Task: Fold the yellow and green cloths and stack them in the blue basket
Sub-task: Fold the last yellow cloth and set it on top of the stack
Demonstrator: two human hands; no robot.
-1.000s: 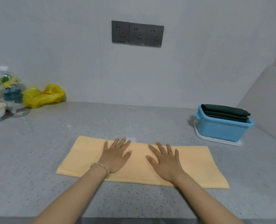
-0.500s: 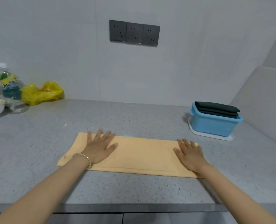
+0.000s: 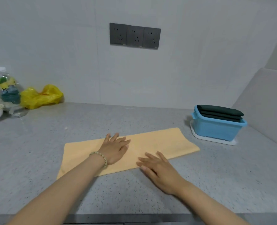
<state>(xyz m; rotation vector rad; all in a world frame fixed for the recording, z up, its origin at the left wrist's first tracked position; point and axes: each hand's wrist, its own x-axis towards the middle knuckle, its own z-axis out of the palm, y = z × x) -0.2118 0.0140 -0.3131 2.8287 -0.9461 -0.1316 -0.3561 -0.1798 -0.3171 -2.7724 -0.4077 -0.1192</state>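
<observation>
Just behind the countertop's (image 3: 37,159) front edge, the right hand (image 3: 159,169) lies flat, fingers straight and slightly spread, its fingertips touching the near edge of the folded yellow cloth (image 3: 163,142). The left hand (image 3: 115,150) presses palm-down, fingers spread, on the middle of this long strip, which slants across the countertop's centre. Farther back, near the right rear corner, the blue basket (image 3: 215,130) holds stacked folded green cloths (image 3: 220,111) rising above its rim.
</observation>
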